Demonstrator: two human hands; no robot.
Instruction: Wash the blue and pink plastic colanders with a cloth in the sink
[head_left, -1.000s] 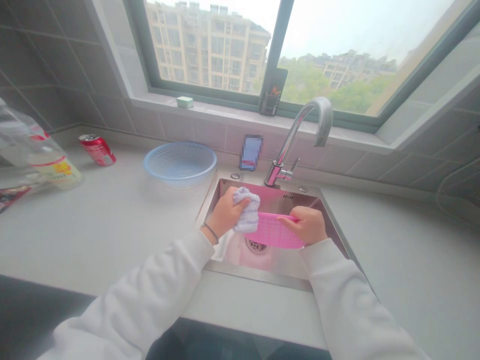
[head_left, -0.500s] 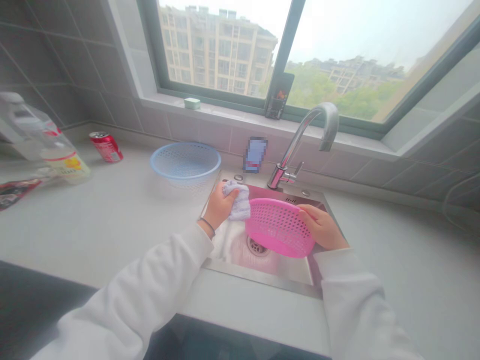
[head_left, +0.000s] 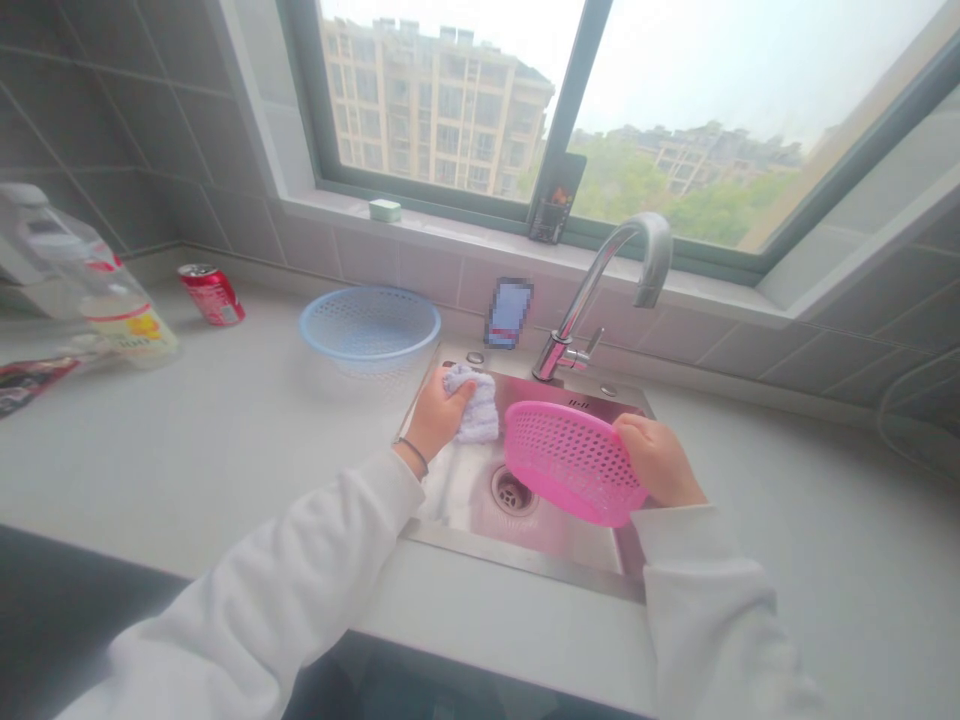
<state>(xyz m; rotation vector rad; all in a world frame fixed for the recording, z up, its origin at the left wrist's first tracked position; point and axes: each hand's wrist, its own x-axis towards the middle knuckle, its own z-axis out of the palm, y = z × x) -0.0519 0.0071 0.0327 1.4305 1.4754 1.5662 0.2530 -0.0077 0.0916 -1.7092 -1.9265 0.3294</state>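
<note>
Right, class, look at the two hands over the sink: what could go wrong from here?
1. The right hand holds the pink basket by one side only, so it might slip into the sink.
2. The left hand grips the cloth near one end, so it could drop.
3. The phone is just behind the sink, so any splash might reach it.

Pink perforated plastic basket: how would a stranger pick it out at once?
Start at the rectangular stainless-steel sink set in the pale grey countertop. There, the person's right hand holds the tilted pink perforated plastic basket. Its bright pink colour sets it apart from the pale blue perforated plastic basket on the countertop, left of the sink.
</note>
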